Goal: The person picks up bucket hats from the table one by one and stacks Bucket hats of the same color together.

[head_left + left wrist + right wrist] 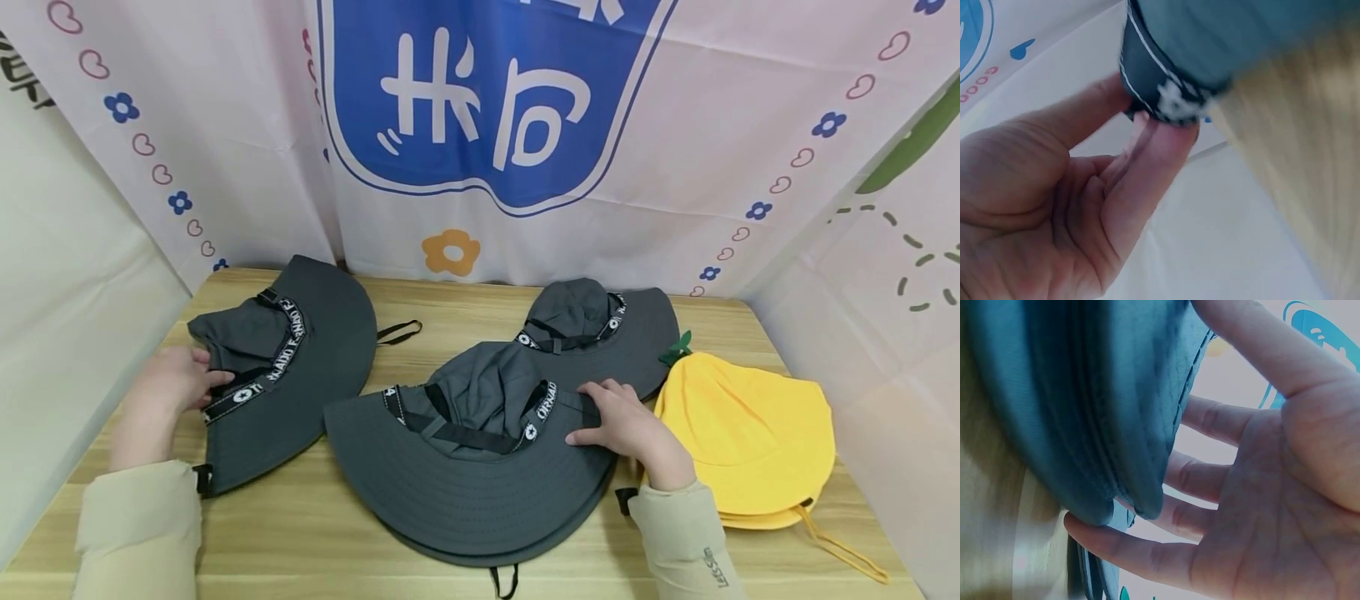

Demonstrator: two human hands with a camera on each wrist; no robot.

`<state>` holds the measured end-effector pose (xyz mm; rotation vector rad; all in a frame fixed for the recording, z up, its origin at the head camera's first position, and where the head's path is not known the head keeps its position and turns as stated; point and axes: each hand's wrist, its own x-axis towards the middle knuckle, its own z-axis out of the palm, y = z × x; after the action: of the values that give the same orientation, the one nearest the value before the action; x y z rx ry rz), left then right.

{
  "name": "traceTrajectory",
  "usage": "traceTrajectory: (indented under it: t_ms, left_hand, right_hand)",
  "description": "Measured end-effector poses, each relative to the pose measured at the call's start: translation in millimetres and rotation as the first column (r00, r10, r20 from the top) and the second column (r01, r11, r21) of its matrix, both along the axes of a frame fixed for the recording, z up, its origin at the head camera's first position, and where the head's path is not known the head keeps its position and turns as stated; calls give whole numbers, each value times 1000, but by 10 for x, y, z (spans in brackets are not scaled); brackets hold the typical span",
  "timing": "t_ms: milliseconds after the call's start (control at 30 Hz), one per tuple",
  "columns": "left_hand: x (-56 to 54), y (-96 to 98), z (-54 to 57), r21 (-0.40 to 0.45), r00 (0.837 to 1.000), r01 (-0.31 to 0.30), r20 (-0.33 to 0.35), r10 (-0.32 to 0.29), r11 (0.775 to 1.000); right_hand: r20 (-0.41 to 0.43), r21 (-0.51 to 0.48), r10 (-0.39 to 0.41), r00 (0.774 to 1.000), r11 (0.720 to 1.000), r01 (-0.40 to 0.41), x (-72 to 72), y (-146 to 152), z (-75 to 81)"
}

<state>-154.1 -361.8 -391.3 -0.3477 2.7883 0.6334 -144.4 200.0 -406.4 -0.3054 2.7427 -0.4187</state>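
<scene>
On the left of the table, a dark grey wide-brimmed sun hat (330, 367) with a black lettered band lies tilted. My left hand (171, 379) pinches its band edge between thumb and fingers; the left wrist view shows the lettered band (1172, 103) in that pinch. At the centre front, another dark grey sun hat (465, 492) rests crown up on a second one, whose brim (525, 557) peeks out below. My right hand (626, 421) holds the right side of the upper brim, thumb on top. In the right wrist view, fingers (1210, 419) reach behind the layered brims (1104, 412).
Behind the centre stack sits another dark grey hat (637, 333). Yellow caps (750, 425) with a green leaf tip lie stacked at the right, a yellow cord (847, 550) trailing forward. A printed cloth (487, 208) hangs along the wooden table's (300, 542) back edge.
</scene>
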Motion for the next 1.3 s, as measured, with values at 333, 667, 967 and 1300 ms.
traceTrajectory:
  t_ms: [333, 667, 967, 1300]
  left_hand:
    - [149, 108, 187, -79, 922, -185, -359, 145, 980]
    - [253, 289, 459, 59, 751, -296, -603, 270, 953]
    - [346, 454, 658, 69, 596, -377, -745, 299, 924]
    - [387, 560, 748, 144, 474, -328, -830, 294, 934]
  right_hand:
    - [-7, 2, -4, 1000, 1000, 4, -5, -4, -5]
    - [-39, -28, -10, 999, 1000, 9, -5, -97, -24]
    - [-130, -87, -9, 991, 996, -3, -8, -241, -111]
    - [-176, -139, -27, 984, 990, 3, -15, -340, -183]
